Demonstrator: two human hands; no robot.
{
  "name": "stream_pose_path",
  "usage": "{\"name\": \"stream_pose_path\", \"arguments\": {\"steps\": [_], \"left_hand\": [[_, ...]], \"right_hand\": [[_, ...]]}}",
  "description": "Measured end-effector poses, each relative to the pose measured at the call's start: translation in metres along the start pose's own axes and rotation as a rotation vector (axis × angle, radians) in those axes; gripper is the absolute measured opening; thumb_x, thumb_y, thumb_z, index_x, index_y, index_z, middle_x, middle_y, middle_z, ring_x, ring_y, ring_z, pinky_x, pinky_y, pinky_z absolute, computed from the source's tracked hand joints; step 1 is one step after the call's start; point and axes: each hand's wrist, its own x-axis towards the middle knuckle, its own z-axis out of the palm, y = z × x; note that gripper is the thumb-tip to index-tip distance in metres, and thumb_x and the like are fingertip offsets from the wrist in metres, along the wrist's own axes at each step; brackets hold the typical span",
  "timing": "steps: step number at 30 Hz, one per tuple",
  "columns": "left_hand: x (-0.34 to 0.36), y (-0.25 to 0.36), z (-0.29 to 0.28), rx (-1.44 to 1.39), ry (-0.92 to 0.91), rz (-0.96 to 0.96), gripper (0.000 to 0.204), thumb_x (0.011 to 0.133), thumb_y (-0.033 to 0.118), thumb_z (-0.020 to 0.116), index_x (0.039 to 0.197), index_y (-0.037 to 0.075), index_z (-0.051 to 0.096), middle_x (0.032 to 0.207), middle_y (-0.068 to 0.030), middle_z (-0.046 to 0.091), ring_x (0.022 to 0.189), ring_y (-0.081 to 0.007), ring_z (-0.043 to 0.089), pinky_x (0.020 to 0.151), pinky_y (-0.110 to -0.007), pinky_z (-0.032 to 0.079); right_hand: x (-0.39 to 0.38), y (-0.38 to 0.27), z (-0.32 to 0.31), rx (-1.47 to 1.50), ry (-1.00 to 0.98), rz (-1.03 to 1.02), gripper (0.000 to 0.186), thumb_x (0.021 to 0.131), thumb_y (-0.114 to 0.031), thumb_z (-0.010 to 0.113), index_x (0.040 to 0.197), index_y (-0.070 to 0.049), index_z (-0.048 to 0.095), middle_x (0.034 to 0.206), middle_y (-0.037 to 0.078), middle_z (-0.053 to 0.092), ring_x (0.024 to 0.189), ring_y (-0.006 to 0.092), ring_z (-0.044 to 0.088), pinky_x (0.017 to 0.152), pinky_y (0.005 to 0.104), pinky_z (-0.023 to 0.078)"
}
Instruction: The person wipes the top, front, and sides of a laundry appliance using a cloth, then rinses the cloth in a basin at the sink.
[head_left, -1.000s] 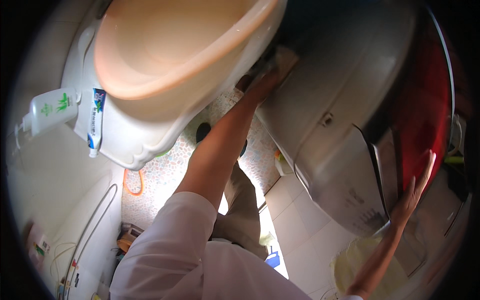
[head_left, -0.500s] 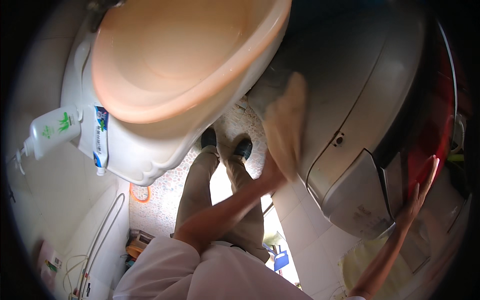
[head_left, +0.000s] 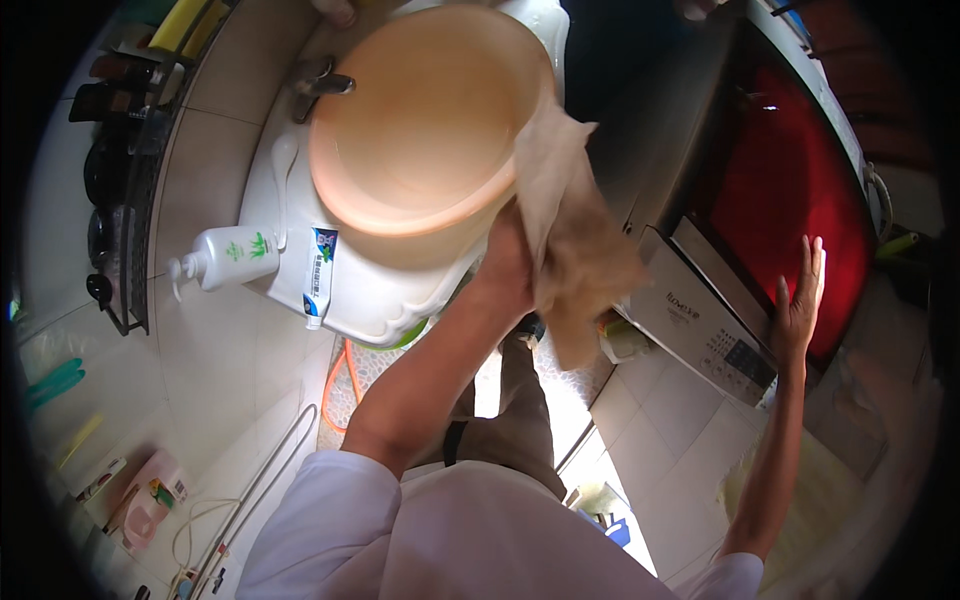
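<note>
A damp-looking beige cloth (head_left: pixel 565 200) hangs from my left hand (head_left: pixel 508 255), whose fingers are mostly hidden behind it. The cloth's upper end touches or overlaps the right rim of a peach-coloured basin (head_left: pixel 335 190); the contact is unclear. Its lower part dangles, blurred, beside the washing machine (head_left: pixel 660 300). My right hand (head_left: pixel 797 312) lies flat with fingers stretched against the machine's red glossy lid (head_left: pixel 790 190), near the control panel. The basin stands in a white sink (head_left: pixel 380 310) and seems to hold water.
A metal tap (head_left: pixel 318 85) juts over the basin's left side. On the sink's left edge are a white pump bottle (head_left: pixel 235 252) and a toothpaste tube (head_left: pixel 320 275). A black wire rack (head_left: pixel 145 200) hangs on the left wall. An orange hose (head_left: pixel 340 385) lies below the sink.
My left hand has lifted the cloth off the washing machine's side and brought it to the basin's rim. My right hand stays on the lid. The view has shifted, showing more wall at left.
</note>
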Motion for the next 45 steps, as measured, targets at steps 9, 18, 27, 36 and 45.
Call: {"name": "stream_pose_path", "arguments": {"steps": [9,18,27,36,45], "left_hand": [[-0.058,-0.073,-0.055,0.191,0.335,-0.058,0.041,0.101,0.030,0.035,0.131,0.004,0.043,0.124,-0.0116,0.053,0.106,-0.0202,0.057,0.088,-0.035,0.050],[-0.113,-0.165,0.010,1.774,-0.188,0.261,0.043,0.083,0.000,0.057,0.124,-0.002,0.047,0.125,-0.0217,0.051,0.117,-0.0359,0.050,0.097,-0.042,0.041],[-0.183,-0.193,-0.011,2.107,-0.432,0.299,0.038,0.084,0.008,0.062,0.121,0.004,0.057,0.129,-0.0182,0.048,0.116,-0.0345,0.052,0.092,-0.041,0.047],[-0.245,-0.106,-0.212,2.726,-0.150,-1.291,0.061,0.088,0.058,0.044,0.092,0.002,0.068,0.093,-0.0182,0.068,0.091,-0.0340,0.065,0.079,-0.043,0.050],[-0.265,-0.104,-0.250,2.435,-0.635,-1.186,0.033,0.080,0.028,0.055,0.084,-0.001,0.068,0.087,-0.0229,0.066,0.083,-0.0376,0.065,0.073,-0.044,0.050]], "right_hand": [[-0.011,0.006,-0.002,-0.159,0.159,-0.047,0.056,0.090,-0.026,0.058,0.142,-0.020,0.040,0.151,0.011,0.028,0.141,0.0337,0.023,0.113,0.0470,0.024],[-0.174,-0.174,0.025,1.407,0.321,0.342,0.067,0.094,-0.051,0.043,0.144,-0.007,0.032,0.145,0.014,0.037,0.131,0.0287,0.039,0.106,0.0437,0.033],[-0.221,-0.077,-0.043,1.478,0.420,0.584,0.052,0.099,-0.041,0.039,0.138,-0.007,0.039,0.126,0.016,0.052,0.114,0.0299,0.054,0.096,0.0418,0.045],[-0.105,-0.139,0.051,0.516,0.493,0.101,0.027,0.088,-0.019,0.053,0.112,-0.012,0.062,0.111,0.014,0.060,0.112,0.0294,0.053,0.098,0.0452,0.040],[-0.191,-0.008,0.005,-0.171,-0.068,0.025,0.048,0.098,-0.047,0.032,0.141,-0.028,0.041,0.156,-0.005,0.019,0.143,0.0218,0.019,0.116,0.0500,0.013]]}}
